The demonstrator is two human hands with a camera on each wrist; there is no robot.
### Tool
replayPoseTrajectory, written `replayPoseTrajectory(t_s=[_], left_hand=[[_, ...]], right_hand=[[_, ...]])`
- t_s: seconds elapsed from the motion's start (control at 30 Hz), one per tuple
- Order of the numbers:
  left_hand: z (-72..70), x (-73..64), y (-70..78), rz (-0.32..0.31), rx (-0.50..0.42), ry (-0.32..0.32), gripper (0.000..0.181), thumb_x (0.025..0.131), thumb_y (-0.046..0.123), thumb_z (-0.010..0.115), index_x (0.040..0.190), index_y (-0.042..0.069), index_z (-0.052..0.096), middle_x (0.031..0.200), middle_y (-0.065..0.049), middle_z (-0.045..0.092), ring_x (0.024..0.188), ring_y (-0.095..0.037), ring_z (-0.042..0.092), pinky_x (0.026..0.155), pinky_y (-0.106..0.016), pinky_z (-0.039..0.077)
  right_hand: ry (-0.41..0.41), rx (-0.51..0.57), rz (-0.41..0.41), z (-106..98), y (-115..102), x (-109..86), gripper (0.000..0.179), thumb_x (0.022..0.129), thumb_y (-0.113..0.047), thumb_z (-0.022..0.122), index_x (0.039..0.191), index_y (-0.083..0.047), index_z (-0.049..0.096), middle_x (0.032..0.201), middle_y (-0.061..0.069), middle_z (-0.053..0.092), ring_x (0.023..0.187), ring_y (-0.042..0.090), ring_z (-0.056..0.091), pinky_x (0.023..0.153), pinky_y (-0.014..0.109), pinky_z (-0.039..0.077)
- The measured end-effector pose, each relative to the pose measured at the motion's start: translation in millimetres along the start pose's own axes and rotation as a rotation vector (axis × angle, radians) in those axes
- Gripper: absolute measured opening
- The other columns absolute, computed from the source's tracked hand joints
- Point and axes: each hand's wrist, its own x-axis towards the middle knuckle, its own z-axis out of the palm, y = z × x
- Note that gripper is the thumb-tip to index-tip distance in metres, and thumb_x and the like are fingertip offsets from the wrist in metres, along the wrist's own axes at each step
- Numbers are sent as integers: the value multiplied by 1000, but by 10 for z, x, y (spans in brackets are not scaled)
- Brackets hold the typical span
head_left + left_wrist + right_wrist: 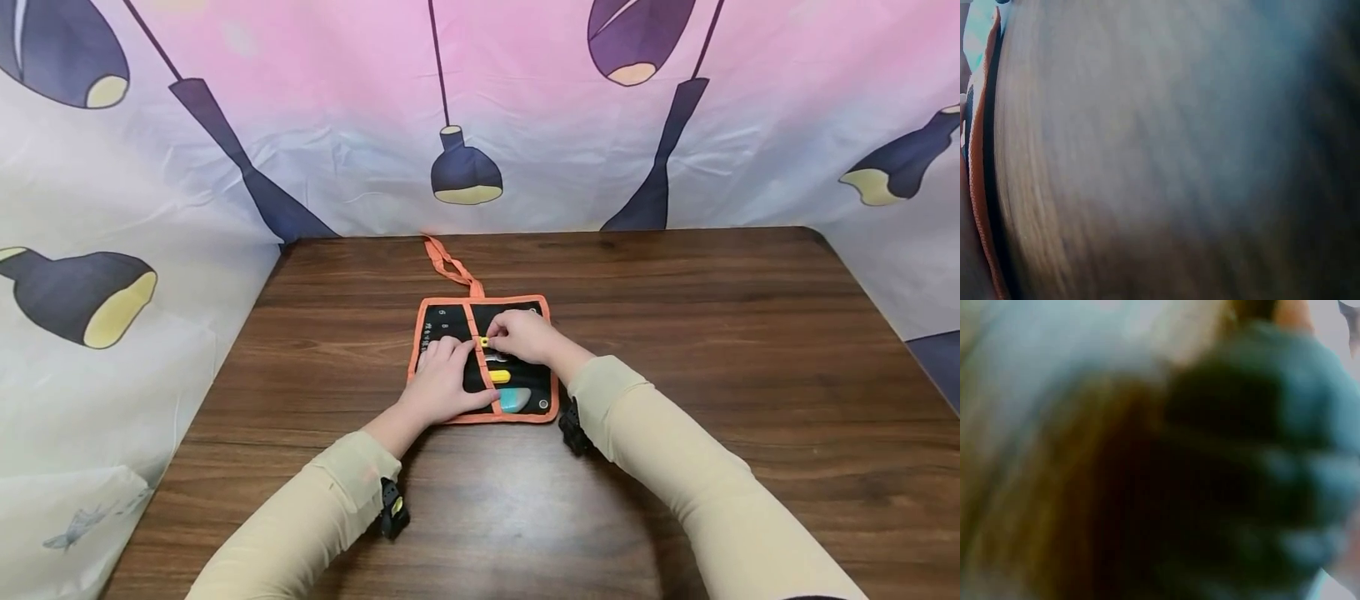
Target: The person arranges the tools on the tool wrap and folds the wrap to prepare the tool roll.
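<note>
A black fabric tool pouch (483, 312) with orange trim lies unfolded on the table. Across it, my left hand (438, 385) rests with fingers spread, its thumb along the orange middle band (487, 379). My right hand (523, 335) pinches a small yellow tool end (483, 342) at that band; the rest of this tool is hidden. Below it, a silver tool end (496, 357), a yellow handle (500, 376) and a teal, grey-tipped piece (514, 400) stick out of the band. In the left wrist view the pouch's orange edge (979, 162) runs beside the hand.
An orange strap (448, 265) trails from the pouch toward the back edge of the brown wooden table (720, 333). A curtain printed with lamps (517, 108) hangs behind and at the sides. The right wrist view is blurred and mostly dark.
</note>
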Motion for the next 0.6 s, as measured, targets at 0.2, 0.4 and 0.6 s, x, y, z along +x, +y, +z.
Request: replayPoseTrajectory(t_s=[0.2, 0.4, 0.6], left_hand=[[15, 12, -10, -8, 20, 1, 92, 73, 67, 62, 136, 3, 46, 115, -12, 44, 101, -27, 38, 85, -40, 36], [27, 16, -10, -21, 34, -1, 92, 72, 69, 60, 135, 4, 47, 117, -12, 45, 101, -27, 38, 84, -41, 36], [36, 29, 8, -17, 50, -2, 92, 72, 70, 59, 135, 4, 47, 117, -12, 44, 101, -27, 38, 84, -41, 35]], right_hand=[[32, 43, -9, -193, 42, -114, 24, 93, -24, 58, 109, -8, 67, 89, 1, 65, 72, 14, 56, 71, 31, 45], [48, 20, 18, -313, 141, -237, 28, 92, -24, 59, 112, -6, 65, 91, 2, 64, 75, 15, 55, 72, 32, 45], [65, 23, 15, -358, 220, -350, 29, 91, -24, 60, 111, -4, 65, 90, 4, 63, 76, 17, 54, 73, 33, 44]])
